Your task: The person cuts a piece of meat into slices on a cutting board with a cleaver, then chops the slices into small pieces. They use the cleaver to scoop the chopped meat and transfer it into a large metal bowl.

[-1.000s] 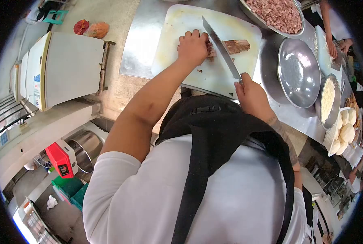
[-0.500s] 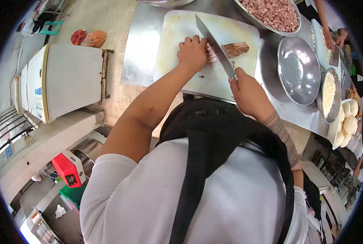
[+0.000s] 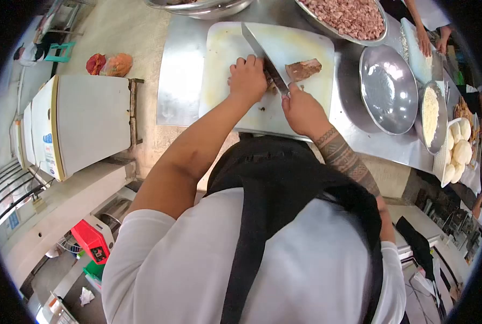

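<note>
My right hand [image 3: 306, 112] is closed round the handle of a large kitchen knife [image 3: 256, 45], whose blade slants up and left across a white cutting board [image 3: 225, 51]. Right beside the blade, my left hand [image 3: 247, 81] has its fingers curled down over a piece of meat [image 3: 271, 86]; most of that piece is hidden by the hand and the knife. To the right of the blade lies a separate chunk of browned meat [image 3: 304, 69]. A few small dark scraps dot the board near my hands.
A bowl of diced meat [image 3: 346, 17] stands behind the board. To the right are an oval metal bowl [image 3: 388, 89], a bowl of pale shreds [image 3: 431, 116] and a tray of white dough rounds [image 3: 459, 154]. Another person's hands [image 3: 424, 43] work at a second board. A white freezer [image 3: 92, 116] stands left.
My right hand has pushed the knife forward and left, closer to my left hand. My left hand keeps its place on the meat. The whole view has shifted slightly.
</note>
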A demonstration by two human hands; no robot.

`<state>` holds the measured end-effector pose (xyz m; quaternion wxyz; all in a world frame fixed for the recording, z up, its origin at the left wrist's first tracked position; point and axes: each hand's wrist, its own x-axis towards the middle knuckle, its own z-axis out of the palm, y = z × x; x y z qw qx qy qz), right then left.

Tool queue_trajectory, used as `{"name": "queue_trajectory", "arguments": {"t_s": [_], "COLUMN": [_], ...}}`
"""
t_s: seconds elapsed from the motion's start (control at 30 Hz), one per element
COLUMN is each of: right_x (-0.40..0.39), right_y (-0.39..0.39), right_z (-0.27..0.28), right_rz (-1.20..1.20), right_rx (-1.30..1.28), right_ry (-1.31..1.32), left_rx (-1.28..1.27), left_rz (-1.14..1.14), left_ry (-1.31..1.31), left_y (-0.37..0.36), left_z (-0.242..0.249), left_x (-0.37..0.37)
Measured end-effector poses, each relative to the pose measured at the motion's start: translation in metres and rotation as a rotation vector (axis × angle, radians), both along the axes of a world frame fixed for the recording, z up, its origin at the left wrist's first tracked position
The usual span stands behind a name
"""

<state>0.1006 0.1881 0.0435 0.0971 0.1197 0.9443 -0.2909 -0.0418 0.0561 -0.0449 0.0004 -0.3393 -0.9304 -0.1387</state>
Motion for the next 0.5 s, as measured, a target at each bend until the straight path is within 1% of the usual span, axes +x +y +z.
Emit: {"name": "queue_trajectory", "arguments": {"t_s": [0.03, 0.1, 0.13, 0.23, 0.27, 0.33, 0.37, 0.4, 0.47, 0.5], "right_x": [-0.001, -0.001, 0.005, 0.013, 0.008, -0.007, -0.011, -0.012, -0.002, 0.003], "right_y": [0.002, 0.005, 0.003, -0.009, -0.013, -0.008, -0.007, -0.006, -0.010, -0.013], "right_z": [0.011, 0.040, 0.055, 0.049, 0.015, 0.011, 0.010, 0.020, 0.059, 0.068], "right_rz": [0.003, -0.004, 0.006, -0.016, -0.019, 0.001, 0.015, 0.026, 0.021, 0.022], "right_rx": [-0.001, -0.006, 0.010, -0.034, 0.027, 0.072, 0.089, 0.108, 0.040, 0.004], "right_ry": [0.001, 0.002, -0.088, -0.139, -0.123, -0.029, 0.019, 0.040, -0.069, -0.132], "left_rx": [-0.024, 0.035, 0.067, 0.090, 0.071, 0.039, 0.064, 0.082, 0.111, 0.109], "left_rz": [0.002, 0.013, 0.025, 0.009, 0.012, 0.028, 0.033, 0.028, 0.029, 0.033], "left_ry": [-0.007, -0.012, -0.016, 0.000, -0.005, -0.001, -0.004, -0.014, 0.003, 0.009], "left_y": [-0.001, -0.002, -0.002, -0.004, -0.004, -0.002, -0.004, -0.006, -0.004, -0.005], "left_z": [0.000, -0.003, -0.003, -0.002, -0.003, -0.005, -0.007, -0.007, -0.004, -0.004], "left_x": [0.000, 0.000, 0.000, 0.001, 0.003, -0.001, 0.000, 0.005, -0.002, -0.001]}}
